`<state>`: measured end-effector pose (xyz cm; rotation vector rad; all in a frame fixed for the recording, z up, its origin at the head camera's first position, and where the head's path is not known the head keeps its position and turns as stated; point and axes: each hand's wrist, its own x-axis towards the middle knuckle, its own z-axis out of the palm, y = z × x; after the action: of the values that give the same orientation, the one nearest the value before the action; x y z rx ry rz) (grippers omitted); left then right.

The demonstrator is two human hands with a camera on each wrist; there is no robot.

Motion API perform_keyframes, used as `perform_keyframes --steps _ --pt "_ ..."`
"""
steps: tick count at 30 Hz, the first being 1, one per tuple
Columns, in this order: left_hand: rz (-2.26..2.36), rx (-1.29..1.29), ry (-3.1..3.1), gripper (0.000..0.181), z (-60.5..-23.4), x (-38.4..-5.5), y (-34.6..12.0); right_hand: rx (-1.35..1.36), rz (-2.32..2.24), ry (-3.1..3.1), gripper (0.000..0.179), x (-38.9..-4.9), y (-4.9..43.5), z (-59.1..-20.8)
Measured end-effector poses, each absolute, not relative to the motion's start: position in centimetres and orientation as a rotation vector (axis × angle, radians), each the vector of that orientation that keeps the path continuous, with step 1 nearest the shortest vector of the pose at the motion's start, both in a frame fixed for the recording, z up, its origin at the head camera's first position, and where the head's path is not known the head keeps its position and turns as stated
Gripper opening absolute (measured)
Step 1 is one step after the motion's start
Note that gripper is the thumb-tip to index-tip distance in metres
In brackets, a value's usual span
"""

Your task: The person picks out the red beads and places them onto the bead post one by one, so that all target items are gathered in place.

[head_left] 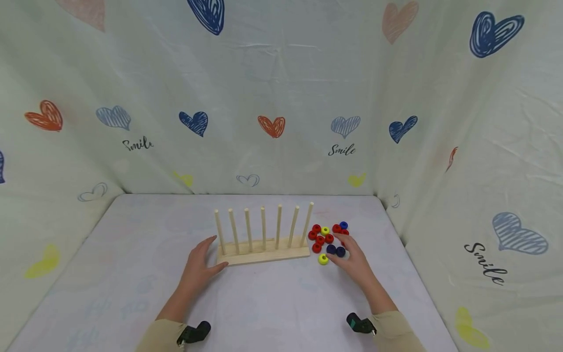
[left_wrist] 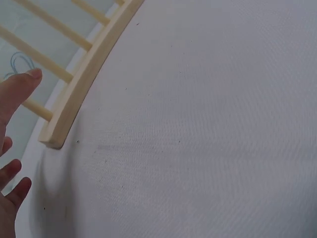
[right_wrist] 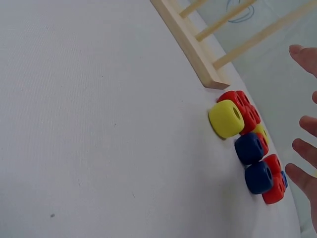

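Observation:
A wooden rack (head_left: 264, 257) with a row of several upright pegs stands mid-table. Around its left end my left hand (head_left: 197, 268) is held with thumb and fingers spread, gripping nothing. The left wrist view shows the thumb (left_wrist: 21, 88) near the end pegs; whether it touches the wood I cannot tell. Over the right side of a cluster of beads, my right hand (head_left: 355, 261) hovers with fingers apart. Among the beads are several red beads (head_left: 316, 248), a yellow bead (right_wrist: 226, 119) and dark blue beads (right_wrist: 258, 177). The right hand hides part of the cluster.
A white cloth covers the table (head_left: 272, 303). Behind and beside it hangs a pale curtain (head_left: 281, 73) printed with hearts. A black wrist camera (head_left: 194, 333) sits at the left cuff, another black camera (head_left: 360, 323) at the right cuff.

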<state>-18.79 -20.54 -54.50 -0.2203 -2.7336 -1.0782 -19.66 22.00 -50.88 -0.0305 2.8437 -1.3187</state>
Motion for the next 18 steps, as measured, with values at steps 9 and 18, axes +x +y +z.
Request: perform_keyframes --steps 9,18 --pt "-1.288 -0.082 -2.716 0.085 -55.5 -18.7 -19.9 -0.130 -1.450 2.848 0.055 -20.7 20.9 -52.3" --pt "-1.326 -0.024 -2.691 0.082 -56.1 -19.0 -19.2 -0.104 -1.471 2.793 0.050 -21.5 20.4 -52.9"
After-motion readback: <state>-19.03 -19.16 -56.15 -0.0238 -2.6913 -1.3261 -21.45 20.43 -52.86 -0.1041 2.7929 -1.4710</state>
